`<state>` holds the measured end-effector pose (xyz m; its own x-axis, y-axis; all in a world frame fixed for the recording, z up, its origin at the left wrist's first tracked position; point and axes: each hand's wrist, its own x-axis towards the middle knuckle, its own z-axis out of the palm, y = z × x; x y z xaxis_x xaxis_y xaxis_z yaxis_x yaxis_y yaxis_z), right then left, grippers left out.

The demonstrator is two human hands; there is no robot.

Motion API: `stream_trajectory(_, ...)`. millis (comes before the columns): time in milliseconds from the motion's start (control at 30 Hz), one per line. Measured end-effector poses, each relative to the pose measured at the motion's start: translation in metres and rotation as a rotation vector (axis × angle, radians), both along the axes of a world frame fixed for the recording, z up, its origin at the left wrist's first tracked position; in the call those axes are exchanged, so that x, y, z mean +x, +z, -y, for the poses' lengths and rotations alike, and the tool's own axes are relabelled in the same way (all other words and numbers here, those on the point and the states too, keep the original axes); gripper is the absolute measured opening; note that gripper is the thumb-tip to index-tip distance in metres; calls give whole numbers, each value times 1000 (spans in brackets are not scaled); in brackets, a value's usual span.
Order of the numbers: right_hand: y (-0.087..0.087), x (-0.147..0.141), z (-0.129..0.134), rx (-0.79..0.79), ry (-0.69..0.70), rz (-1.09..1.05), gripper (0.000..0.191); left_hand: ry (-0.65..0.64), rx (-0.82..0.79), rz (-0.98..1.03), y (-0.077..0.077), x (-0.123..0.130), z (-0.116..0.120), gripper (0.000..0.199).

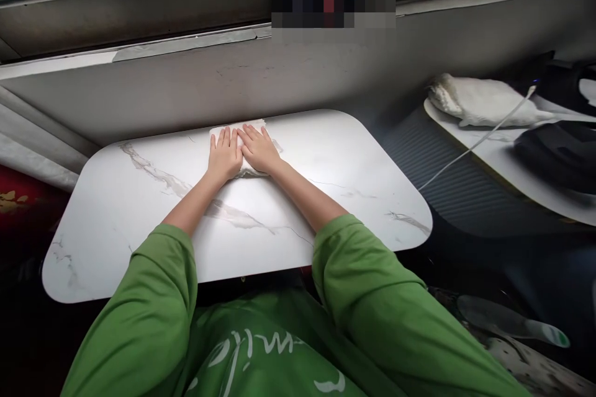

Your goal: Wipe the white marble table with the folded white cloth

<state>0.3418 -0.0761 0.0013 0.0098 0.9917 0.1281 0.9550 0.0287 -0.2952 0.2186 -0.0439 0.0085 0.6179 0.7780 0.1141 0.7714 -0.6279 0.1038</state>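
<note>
A folded white cloth [252, 169] lies on the white marble-patterned table [153, 211], close to its far edge. My left hand [225, 155] rests flat on the left part of the cloth, fingers stretched forward and slightly apart. Beside it, my right hand [259, 149] presses flat on the cloth's right part, with its fingers spread. The two hands touch or nearly touch at the thumbs. Much of the cloth is hidden under them.
A wall [186, 90] runs behind the table. At the right stands a second surface [535, 189] with a white bundle [493, 101], a pale cable [484, 136] and a dark object [559, 155]. Something red [28, 201] is at the far left.
</note>
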Motion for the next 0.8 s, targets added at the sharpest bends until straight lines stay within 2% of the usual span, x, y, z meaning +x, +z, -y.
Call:
stream_trajectory(100,-2,13,35,-10,146,39,59,-8,11,4,-2,-1,34,58)
stream_trajectory(200,-6,26,93,2,255,56,58,-28,-9,-33,-1,4,91,62)
stream_trajectory(367,-6,33,206,70,269,69,61,-193,-8,-148,6,4,192,65)
stream_trajectory(433,-4,33,239,63,257,65,65,-290,19,-179,8,-1,216,64)
stream_trajectory(500,-2,36,257,30,259,53,67,-363,39,-196,10,-4,226,64)
stream_trajectory(567,-3,40,257,-9,268,51,68,-401,33,-196,11,-4,223,63)
stream_trajectory(633,-6,47,241,-46,246,73,69,-412,4,-188,10,3,208,63)
stream_trajectory(700,-10,54,209,-68,193,91,69,-396,-31,-169,8,13,183,62)
stream_trajectory(800,-14,67,141,-67,138,55,67,-306,-60,-118,3,32,129,61)
